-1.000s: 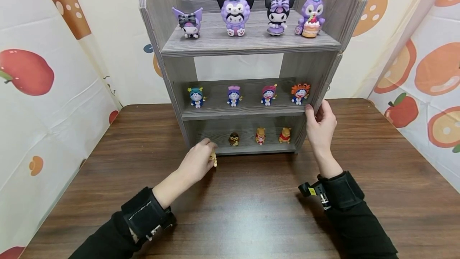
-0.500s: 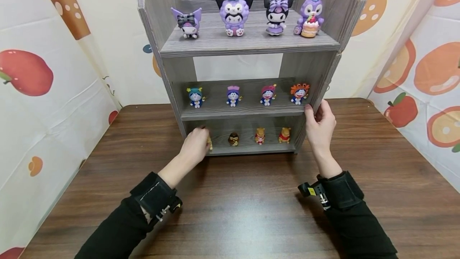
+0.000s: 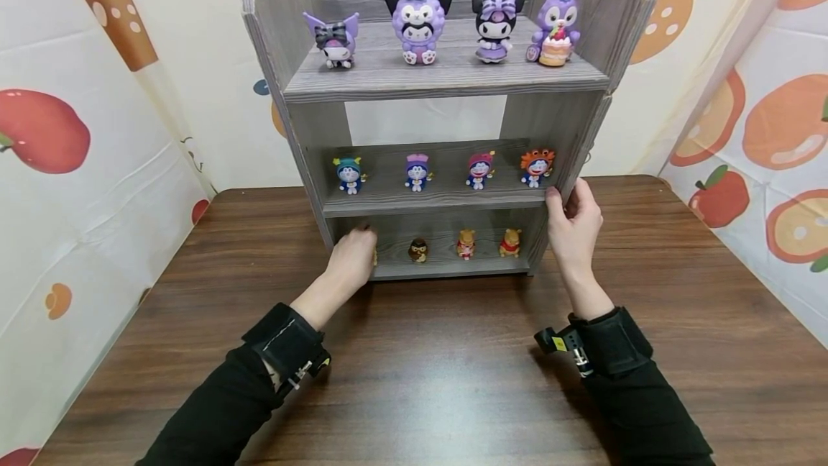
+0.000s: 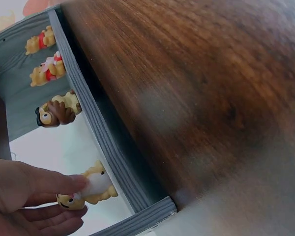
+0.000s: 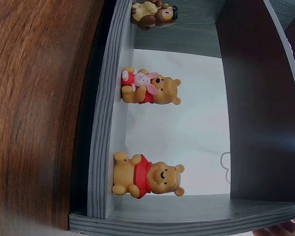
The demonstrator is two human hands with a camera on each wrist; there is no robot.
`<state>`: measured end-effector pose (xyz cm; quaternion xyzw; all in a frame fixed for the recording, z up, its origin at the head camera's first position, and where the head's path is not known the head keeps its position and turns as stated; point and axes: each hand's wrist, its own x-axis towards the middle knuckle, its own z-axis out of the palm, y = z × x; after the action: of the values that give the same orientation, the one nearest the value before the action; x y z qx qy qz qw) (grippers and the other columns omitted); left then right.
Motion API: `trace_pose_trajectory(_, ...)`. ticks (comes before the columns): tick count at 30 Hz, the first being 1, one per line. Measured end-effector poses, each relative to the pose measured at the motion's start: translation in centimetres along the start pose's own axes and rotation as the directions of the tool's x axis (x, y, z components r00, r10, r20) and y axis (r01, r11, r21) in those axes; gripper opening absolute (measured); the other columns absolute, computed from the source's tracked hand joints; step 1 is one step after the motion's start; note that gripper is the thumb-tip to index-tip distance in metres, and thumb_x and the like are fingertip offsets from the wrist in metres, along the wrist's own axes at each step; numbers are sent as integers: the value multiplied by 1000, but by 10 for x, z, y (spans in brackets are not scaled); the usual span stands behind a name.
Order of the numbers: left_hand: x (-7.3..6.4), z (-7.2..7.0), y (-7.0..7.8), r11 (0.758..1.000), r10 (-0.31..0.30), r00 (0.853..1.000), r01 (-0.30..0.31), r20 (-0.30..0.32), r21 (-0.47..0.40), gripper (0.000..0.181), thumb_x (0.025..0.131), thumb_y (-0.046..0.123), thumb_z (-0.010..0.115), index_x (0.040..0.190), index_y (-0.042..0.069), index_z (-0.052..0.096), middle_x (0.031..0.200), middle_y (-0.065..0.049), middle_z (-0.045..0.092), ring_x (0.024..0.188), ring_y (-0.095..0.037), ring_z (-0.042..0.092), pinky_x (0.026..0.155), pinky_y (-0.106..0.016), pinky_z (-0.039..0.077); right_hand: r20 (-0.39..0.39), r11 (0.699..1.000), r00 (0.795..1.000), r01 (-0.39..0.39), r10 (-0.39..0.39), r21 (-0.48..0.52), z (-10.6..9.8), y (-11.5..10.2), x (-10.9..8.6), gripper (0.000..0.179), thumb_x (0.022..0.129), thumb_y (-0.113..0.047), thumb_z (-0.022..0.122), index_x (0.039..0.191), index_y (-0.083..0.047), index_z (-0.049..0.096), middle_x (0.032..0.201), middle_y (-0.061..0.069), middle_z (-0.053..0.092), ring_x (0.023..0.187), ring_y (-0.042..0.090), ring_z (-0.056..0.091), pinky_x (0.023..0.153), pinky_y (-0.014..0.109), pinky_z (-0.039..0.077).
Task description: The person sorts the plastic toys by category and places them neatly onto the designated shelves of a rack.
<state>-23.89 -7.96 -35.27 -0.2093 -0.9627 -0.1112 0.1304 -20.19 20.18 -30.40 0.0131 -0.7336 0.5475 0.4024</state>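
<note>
At the left end of the bottom shelf my left hand (image 3: 352, 259) pinches a small yellow figurine (image 4: 99, 186) with a white belly. Thumb and fingers lie round its head and upper body, its feet close over the shelf board; in the head view the hand hides most of it. My right hand (image 3: 576, 225) grips the right side panel of the grey wooden display shelf (image 3: 446, 85), thumb at the front edge. Along the bottom board stand an owl figurine (image 3: 418, 250), a bear figurine holding a pink piglet (image 5: 150, 88), and a bear figurine in a red shirt (image 5: 147, 175).
Several blue figurines with colourful hats, one a blue-capped figurine (image 3: 350, 175), stand on the middle shelf. Larger purple and black figurines, including a purple rabbit with a cake (image 3: 558, 20), line the top. Brown wooden table (image 3: 440, 380) in front; fruit-print cloth (image 3: 776, 164) at the sides.
My left hand has carried the yellow figurine from in front of the shelf unit up and left into the bottom compartment, then stayed there. The right hand keeps its grip on the side panel.
</note>
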Motion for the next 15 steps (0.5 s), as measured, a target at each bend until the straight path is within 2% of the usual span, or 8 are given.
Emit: trace_pose_trajectory(15,0,2,1,1000,4,1000,-4,0,19,10,73,-11,55,79,-4,56,82,-14,53,63,-30,57,51,-41,47,1,1000,1000,-3,3,-2,0,0,0,27,85,0,48,108,12,53,100,23,60,80,1,55,67,13,42)
